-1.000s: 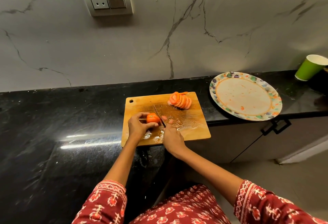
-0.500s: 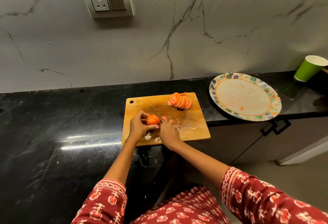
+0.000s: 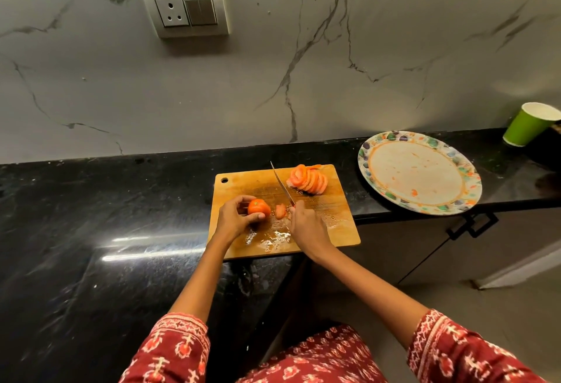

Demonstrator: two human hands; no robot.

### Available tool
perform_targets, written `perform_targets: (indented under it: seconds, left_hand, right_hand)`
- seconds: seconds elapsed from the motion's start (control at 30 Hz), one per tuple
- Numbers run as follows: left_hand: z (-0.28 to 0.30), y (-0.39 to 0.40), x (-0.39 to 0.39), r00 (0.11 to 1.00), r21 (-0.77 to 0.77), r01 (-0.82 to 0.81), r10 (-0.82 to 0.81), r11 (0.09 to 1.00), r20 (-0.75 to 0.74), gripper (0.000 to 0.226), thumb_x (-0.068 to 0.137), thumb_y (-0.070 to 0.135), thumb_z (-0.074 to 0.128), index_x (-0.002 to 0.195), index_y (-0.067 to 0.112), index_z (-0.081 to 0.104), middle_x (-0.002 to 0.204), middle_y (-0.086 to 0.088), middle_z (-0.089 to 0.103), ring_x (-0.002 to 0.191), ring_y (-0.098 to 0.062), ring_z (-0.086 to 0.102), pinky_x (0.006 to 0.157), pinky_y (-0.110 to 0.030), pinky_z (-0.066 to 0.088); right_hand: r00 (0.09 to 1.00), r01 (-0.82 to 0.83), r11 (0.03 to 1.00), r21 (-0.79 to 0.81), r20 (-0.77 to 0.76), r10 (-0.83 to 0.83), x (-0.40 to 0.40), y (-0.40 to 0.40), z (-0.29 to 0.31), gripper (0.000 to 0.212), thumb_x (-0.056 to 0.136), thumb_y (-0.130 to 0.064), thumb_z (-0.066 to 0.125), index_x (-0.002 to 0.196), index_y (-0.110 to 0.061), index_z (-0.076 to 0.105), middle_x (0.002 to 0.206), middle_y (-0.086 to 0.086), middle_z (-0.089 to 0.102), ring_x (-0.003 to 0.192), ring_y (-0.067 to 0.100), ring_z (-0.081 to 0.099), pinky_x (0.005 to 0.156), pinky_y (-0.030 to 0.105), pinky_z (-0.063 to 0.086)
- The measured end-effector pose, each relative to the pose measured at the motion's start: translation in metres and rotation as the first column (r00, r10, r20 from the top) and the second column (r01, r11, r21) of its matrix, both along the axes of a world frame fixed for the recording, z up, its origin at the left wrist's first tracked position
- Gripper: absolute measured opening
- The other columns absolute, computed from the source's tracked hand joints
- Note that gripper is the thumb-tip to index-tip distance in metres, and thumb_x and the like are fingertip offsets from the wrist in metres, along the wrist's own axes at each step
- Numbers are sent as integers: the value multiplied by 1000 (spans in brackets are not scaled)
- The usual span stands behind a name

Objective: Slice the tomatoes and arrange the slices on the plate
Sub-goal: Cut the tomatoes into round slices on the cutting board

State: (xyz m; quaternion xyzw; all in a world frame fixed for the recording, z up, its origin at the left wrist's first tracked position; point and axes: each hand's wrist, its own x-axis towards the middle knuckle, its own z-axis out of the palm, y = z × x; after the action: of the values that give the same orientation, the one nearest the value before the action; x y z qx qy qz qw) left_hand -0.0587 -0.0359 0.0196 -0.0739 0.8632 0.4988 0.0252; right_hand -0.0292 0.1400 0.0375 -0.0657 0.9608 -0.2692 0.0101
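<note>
A: Tomato (image 3: 258, 208), partly cut: we locate it on the left-centre of the wooden cutting board (image 3: 331, 215), cut face toward the right. How is it secured?

B: We see the left hand (image 3: 235, 220) gripping it, fingers curled over the top and far side, thumb against the near side. Just to its right we note a freshly cut slice (image 3: 280, 210) lying on the board, close to the tomato but apart from it.

A: And the blade?

B: We find the right hand (image 3: 305, 226) closed round the handle of the knife (image 3: 280, 182); the handle itself is hidden inside the fist. The blade points away from the person, its tip near the far edge of the board, and passes between the loose slice and a row of slices (image 3: 309, 181) overlapping one another at the far right corner of the board.

A: Surroundings?

B: We record wet juice on the near part of the board. The board lies on a black countertop (image 3: 91, 230), its near edge overhanging the counter. To the right, apart from the board, the patterned plate (image 3: 367, 154) carries only smears and small bits of tomato. Beyond it, at the right edge, we see a green paper cup (image 3: 526, 127). A socket and switch panel (image 3: 185, 10) sits on the marble wall.
</note>
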Motion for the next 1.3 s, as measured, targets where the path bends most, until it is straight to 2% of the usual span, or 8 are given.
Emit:
perform_targets:
  seconds: [0.17,0.27,0.4,0.6,0.97,1.07,1.13,1.3]
  left_hand:
    - [0,-2,3,999,-32,-29,28,999,-39,45,68,11,80,108,10,61,115,-11,61,106,-23,57,85,-28,47]
    - [0,4,5,996,-41,-38,34,998,-79,46,68,13,80,111,10,61,117,-11,61,109,-22,55,85,-26,46]
    - [-1,13,4,992,-8,-75,74,997,-102,49,69,13,79,114,6,61,119,-12,61,111,-24,55,83,-23,45]
    - [0,18,2,991,7,-102,102,995,-88,51,70,12,79,117,4,60,120,-12,61,110,-22,56,83,-22,45]
    - [3,21,1,991,-12,-107,106,994,-82,51,65,11,82,113,5,63,117,-10,63,103,-13,53,83,-22,43]
    - [3,21,1,991,-6,-110,109,994,-80,52,64,9,82,112,5,63,117,-11,63,108,-19,56,84,-23,44]
    - [3,23,2,992,-13,-102,100,995,-81,52,64,9,82,113,5,63,117,-10,63,105,-15,54,84,-21,43]
    - [3,24,5,990,-28,-83,79,996,-118,50,64,10,83,110,7,64,114,-10,64,99,-10,51,80,-20,42]
  right_hand:
    - [995,-27,1000,-11,92,28,8,-5,-6,24,101,-17,33,114,-1,47,98,16,63,91,33,62,66,34,42]
    - [994,-59,998,15,90,58,12,-17,-6,33,101,-15,34,130,0,38,111,19,60,98,33,61,68,32,39]
    - [994,-35,998,48,108,29,10,-27,-6,45,101,-15,34,144,-7,25,128,19,51,109,34,56,81,38,47]
    - [995,-23,996,82,96,15,10,-26,-7,33,102,-17,29,131,-4,38,120,21,56,103,33,59,79,38,47]
    - [993,-57,969,241,110,31,14,-23,1,42,98,-4,31,140,0,28,128,21,54,113,34,56,85,37,46]
    - [995,-52,971,235,92,31,14,-18,6,32,100,-6,29,130,-1,38,121,17,57,108,31,58,76,33,44]
    - [998,-27,977,210,57,15,10,-17,11,25,101,-9,29,120,-2,44,114,15,59,103,29,60,70,29,40]
    - [994,-43,986,162,102,26,8,-22,14,26,100,-9,33,123,-2,44,115,17,58,106,32,58,80,36,45]
